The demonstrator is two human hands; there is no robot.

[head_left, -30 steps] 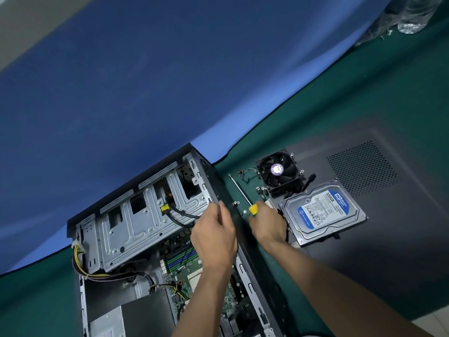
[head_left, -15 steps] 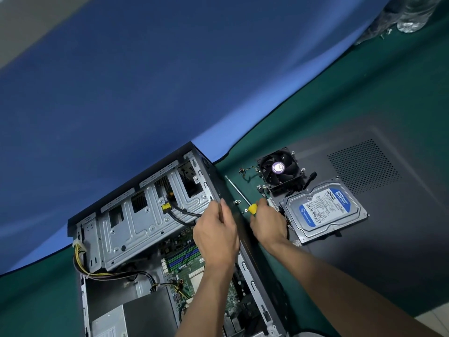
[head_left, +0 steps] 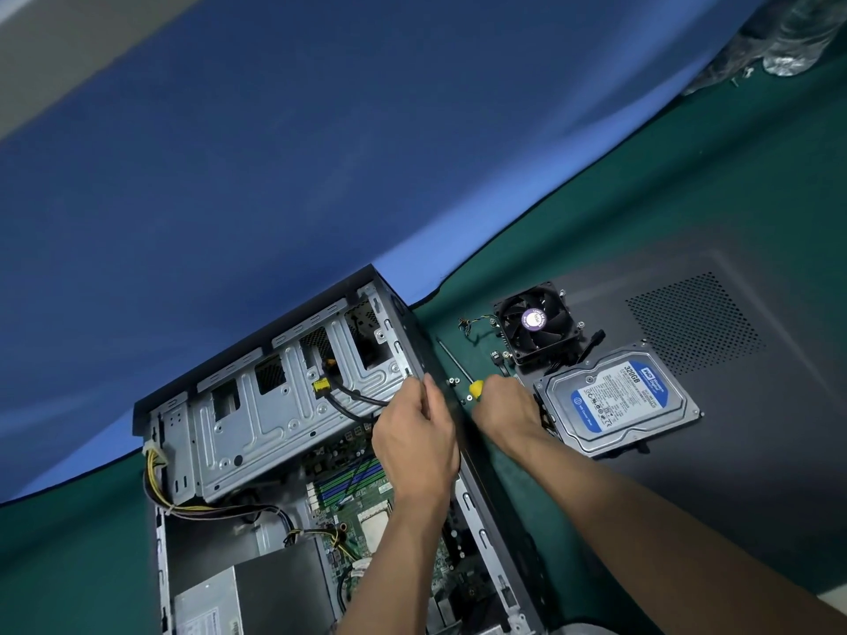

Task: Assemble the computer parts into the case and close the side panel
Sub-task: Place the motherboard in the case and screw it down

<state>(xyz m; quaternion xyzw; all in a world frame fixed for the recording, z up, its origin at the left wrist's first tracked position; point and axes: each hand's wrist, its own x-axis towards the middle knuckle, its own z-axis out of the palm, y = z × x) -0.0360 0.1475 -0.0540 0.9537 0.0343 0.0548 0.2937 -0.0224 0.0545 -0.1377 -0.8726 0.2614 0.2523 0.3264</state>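
On the green mat the open black and grey metal computer case [head_left: 275, 405] lies on its side, and I judge the job barely begun. My left hand [head_left: 415, 444] curls its fingers over the case's right rim, next to the silver drive cage [head_left: 293, 405], and steadies it. My right hand [head_left: 504, 412] lies just outside that rim and closes round the yellow handle of the screwdriver [head_left: 460, 371], whose thin steel shaft points away from me along the mat. A few small silver screws [head_left: 453, 381] sit loose beside its handle.

Already inside are the green motherboard [head_left: 362, 497] and the grey power supply box [head_left: 247, 598] with its yellow and black cables. Still outside are the black square cooler fan [head_left: 534, 324] and the silver hard drive with a blue label [head_left: 616, 401]. Both rest on the dark grey perforated side panel [head_left: 715, 405], well apart from the case's opening. So fan, drive, screws and panel all remain to fit.
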